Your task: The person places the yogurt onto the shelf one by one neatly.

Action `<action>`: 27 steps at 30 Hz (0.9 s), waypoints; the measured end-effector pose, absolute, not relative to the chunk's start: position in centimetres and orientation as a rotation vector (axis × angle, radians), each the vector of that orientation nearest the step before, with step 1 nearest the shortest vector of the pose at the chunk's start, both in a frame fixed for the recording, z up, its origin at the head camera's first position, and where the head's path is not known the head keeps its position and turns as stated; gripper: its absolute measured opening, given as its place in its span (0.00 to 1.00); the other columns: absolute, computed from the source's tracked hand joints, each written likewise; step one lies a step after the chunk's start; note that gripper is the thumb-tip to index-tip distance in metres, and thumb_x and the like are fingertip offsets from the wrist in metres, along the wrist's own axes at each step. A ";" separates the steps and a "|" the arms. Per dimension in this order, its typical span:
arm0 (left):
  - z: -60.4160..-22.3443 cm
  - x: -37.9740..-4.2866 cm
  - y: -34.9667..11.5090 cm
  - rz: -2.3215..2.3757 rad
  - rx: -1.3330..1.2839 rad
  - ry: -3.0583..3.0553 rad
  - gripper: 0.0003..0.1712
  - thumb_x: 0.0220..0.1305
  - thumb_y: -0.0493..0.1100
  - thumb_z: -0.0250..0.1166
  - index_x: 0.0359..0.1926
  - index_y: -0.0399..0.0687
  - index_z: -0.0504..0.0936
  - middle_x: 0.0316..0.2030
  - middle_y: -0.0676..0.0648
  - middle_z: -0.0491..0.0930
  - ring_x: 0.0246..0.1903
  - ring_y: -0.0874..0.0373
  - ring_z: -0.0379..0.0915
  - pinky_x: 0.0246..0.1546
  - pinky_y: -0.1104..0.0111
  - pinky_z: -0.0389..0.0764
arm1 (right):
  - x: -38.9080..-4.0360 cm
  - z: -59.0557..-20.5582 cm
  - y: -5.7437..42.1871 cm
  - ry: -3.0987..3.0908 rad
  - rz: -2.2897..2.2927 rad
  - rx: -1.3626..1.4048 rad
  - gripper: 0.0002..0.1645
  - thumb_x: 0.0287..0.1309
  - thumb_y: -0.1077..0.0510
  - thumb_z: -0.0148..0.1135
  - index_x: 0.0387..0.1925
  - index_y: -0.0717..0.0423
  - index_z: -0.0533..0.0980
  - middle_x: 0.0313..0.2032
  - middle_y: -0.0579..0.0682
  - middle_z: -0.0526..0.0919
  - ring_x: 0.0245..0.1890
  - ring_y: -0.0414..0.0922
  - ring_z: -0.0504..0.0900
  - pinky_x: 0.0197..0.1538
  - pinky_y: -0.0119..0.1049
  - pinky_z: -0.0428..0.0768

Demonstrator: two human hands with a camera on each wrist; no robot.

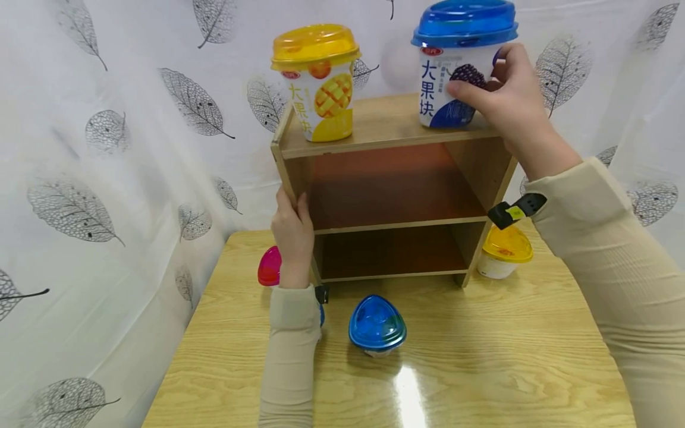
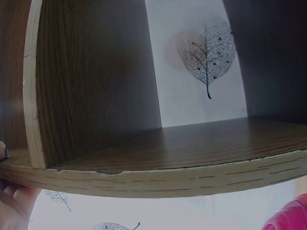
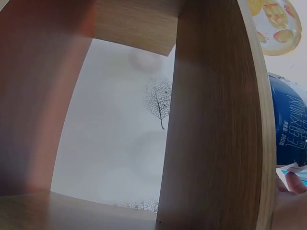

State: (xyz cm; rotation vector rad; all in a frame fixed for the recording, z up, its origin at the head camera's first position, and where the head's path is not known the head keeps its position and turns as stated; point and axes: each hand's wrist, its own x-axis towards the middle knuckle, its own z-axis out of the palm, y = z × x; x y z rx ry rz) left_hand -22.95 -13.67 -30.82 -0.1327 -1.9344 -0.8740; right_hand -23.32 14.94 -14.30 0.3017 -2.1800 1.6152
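Note:
A small wooden shelf [image 1: 385,119] with two compartments stands on the table. My left hand [image 1: 292,238] grips the edge of its left side panel, thumb on the inner face; in the left wrist view, part of this hand [image 2: 17,206] shows at the panel's edge. On the right of the shelf's top, my right hand [image 1: 516,101] holds a white yogurt cup with a blue lid [image 1: 436,83], thumb across the blackberry picture. The right wrist view shows part of this blue cup [image 3: 288,124] beside the top board. A yellow-lidded yogurt cup [image 1: 323,89] sits on the top's left.
Below on the wooden table [image 1: 481,356] stand a blue-lidded cup [image 1: 377,324] in front of the shelf, a pink-lidded cup [image 1: 270,266] at the left and a yellow-lidded cup [image 1: 505,252] at the right. Another blue lid is mostly hidden behind my left forearm. A leaf-print curtain [image 1: 134,178] hangs behind.

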 end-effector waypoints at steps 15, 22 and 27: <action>-30.9 -23.1 -13.6 -0.860 -0.136 -1.932 0.19 0.64 0.42 0.52 0.49 0.31 0.66 0.40 0.31 0.76 0.38 0.39 0.74 0.38 0.53 0.75 | -24.3 -14.4 15.0 -2.226 1.601 0.267 0.37 0.49 0.53 0.63 0.58 0.44 0.55 0.59 0.52 0.63 0.58 0.46 0.64 0.61 0.40 0.57; -30.8 -23.0 -13.6 -0.855 -0.134 -1.930 0.19 0.63 0.42 0.53 0.49 0.31 0.66 0.39 0.31 0.76 0.37 0.38 0.75 0.37 0.53 0.76 | -24.4 -14.3 15.2 -2.231 1.639 0.266 0.37 0.50 0.54 0.63 0.59 0.45 0.54 0.60 0.52 0.62 0.59 0.46 0.63 0.61 0.40 0.56; -30.8 -23.0 -13.5 -0.863 -0.137 -1.933 0.19 0.64 0.42 0.52 0.49 0.30 0.66 0.40 0.31 0.76 0.38 0.39 0.74 0.38 0.53 0.76 | -24.4 -14.3 15.2 -2.252 1.634 0.257 0.38 0.50 0.53 0.62 0.60 0.45 0.54 0.60 0.52 0.62 0.59 0.46 0.62 0.61 0.39 0.56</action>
